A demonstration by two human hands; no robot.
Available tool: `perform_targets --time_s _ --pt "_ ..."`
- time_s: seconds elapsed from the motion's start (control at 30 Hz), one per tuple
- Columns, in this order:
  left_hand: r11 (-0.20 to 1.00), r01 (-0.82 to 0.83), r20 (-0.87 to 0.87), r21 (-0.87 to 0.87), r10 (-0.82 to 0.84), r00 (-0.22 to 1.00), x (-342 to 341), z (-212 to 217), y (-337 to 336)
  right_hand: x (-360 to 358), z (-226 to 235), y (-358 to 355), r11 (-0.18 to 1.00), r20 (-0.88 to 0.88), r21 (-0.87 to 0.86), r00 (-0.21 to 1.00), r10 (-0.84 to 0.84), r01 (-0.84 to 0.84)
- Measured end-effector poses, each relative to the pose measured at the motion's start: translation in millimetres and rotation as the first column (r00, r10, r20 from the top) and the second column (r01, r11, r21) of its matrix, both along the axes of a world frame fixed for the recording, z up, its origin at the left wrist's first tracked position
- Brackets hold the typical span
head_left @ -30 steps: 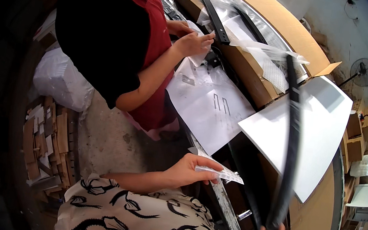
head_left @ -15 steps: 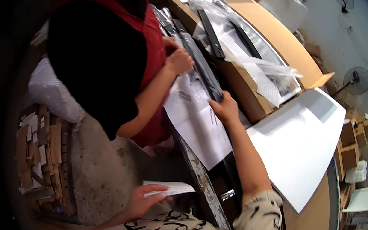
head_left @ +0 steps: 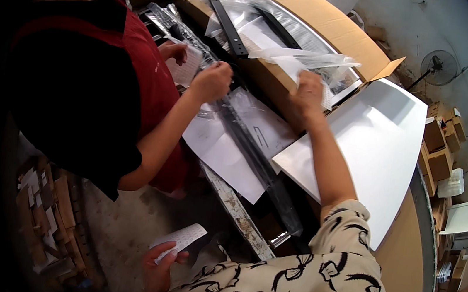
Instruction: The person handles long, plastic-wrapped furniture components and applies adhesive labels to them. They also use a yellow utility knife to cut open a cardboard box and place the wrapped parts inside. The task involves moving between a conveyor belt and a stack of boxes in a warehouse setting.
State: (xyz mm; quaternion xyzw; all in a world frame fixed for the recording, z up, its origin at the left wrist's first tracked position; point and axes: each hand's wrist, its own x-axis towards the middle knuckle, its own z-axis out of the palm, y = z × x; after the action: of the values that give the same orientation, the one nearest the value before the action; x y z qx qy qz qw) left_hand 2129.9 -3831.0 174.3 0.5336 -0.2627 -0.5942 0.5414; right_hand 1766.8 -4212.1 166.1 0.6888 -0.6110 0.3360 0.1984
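Low in the view, my left hand pinches a small printed white paper between thumb and fingers. My right hand is reached over the near side of the open carton, its curled fingers on a white sheet lying in it. Clear plastic film crosses that sheet. Left of my right forearm, a long black bar in plastic wrap lies diagonally across large printed papers. A co-worker's hand is over its far part; the other hand is beside a small white sheet.
Two black strips lie on the carton. A white panel sits to the right on brown cardboard. The co-worker in a red apron stands at left. Cardboard scraps are piled on the floor; a fan stands at the back right.
My right hand has left the wrapped bar and moved to the white sheet in the carton. The bar now extends nearer to me. My left hand still holds its paper.
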Motion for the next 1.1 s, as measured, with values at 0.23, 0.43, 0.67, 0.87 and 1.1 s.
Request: perform_targets --time_s 0.23,0.43,0.67,0.87,1.1 --pt "0.988 0.135 0.044 0.078 -0.139 0.989 -18 11 -20 -108 1 3 0.636 -0.043 0.768 0.998 -0.054 0.068" --pt "0.954 0.276 0.082 0.115 -0.286 0.955 -25 16 -34 -100 -7 -14 0.702 -0.065 0.706 0.996 -0.067 0.094" --pt "0.918 0.359 0.069 0.167 -0.374 0.925 -13 8 -23 -105 -21 -14 0.860 -0.157 0.433 0.962 -0.223 0.270" --pt "0.884 0.458 0.028 0.088 -0.462 0.886 -11 4 -27 -88 51 69 0.969 -0.038 0.183 0.986 -0.163 0.168" --pt "0.554 0.825 -0.039 -0.108 -0.832 0.553 -69 12 -51 -43 101 314 0.960 -0.026 -0.104 0.966 0.257 -0.258"
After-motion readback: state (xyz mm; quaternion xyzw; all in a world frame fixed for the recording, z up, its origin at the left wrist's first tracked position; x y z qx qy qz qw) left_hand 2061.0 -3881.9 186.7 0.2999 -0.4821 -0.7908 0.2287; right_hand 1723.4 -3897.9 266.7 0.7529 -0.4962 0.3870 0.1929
